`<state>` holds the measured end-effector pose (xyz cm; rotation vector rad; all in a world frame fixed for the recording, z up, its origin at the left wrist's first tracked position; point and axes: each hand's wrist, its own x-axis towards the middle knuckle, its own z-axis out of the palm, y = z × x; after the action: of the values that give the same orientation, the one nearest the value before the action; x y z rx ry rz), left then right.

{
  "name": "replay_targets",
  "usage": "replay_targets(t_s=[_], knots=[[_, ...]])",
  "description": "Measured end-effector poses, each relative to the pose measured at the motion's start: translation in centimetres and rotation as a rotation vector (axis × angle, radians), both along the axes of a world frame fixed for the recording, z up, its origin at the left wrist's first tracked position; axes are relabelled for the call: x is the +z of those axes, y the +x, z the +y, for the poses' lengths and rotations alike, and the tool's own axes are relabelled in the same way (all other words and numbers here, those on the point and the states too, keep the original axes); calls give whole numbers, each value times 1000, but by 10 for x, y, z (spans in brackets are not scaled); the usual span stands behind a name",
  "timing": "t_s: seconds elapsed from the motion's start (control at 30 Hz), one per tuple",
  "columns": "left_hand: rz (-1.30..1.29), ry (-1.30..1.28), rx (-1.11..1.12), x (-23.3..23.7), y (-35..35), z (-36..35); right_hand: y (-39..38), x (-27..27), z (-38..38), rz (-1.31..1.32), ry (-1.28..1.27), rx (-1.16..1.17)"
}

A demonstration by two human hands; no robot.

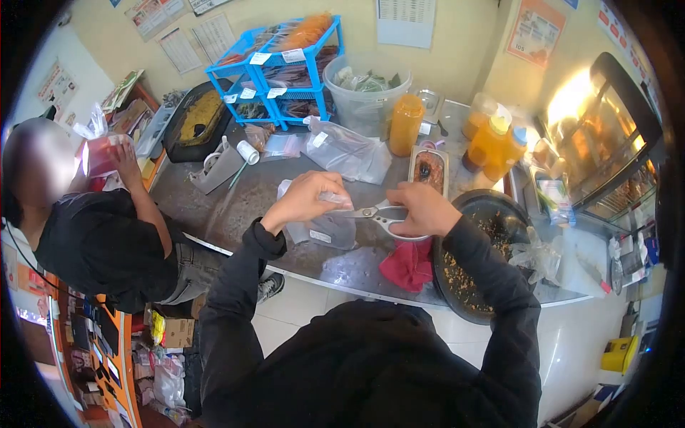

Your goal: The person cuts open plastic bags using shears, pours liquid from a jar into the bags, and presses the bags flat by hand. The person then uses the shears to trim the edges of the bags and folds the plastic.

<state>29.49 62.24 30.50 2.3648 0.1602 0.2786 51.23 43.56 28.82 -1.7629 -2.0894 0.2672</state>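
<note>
My right hand (422,207) is closed around the handles of a pair of scissors (369,212), which points left. The blades reach to the fingers of my left hand (308,202), which pinches the gathered top of a clear plastic bag. Below that hand the bag (330,233) hangs close over the metal counter, with a small white label on its front. A red cloth (408,265) lies at the counter's front edge beneath my right hand. Just beyond that hand is a metal tray (430,168) of reddish-brown food with a dark spoon or ladle in it.
A round black pan (462,282) with crumbs sits right of the cloth. Sauce bottles (489,146), a yellow-orange jar (406,125), a white bucket (367,93) and blue stacked baskets (277,71) line the back. A person (107,221) stands at left holding a pink package (101,155).
</note>
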Motion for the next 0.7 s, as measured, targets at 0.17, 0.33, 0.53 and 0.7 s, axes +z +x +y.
replay_targets(t_s=[0.17,0.33,0.53,0.7], knots=[[-46,-162,-41,6,4,-6,-21,-7,20,10,28,-14],[-104,-249,-32,21,2,-4,-41,-5,43,-2,40,-35],[-207,-282,22,23,-4,1,-63,-34,72,58,148,-91],[-355,-327,139,32,-16,13,-74,-30,78,133,166,-70]])
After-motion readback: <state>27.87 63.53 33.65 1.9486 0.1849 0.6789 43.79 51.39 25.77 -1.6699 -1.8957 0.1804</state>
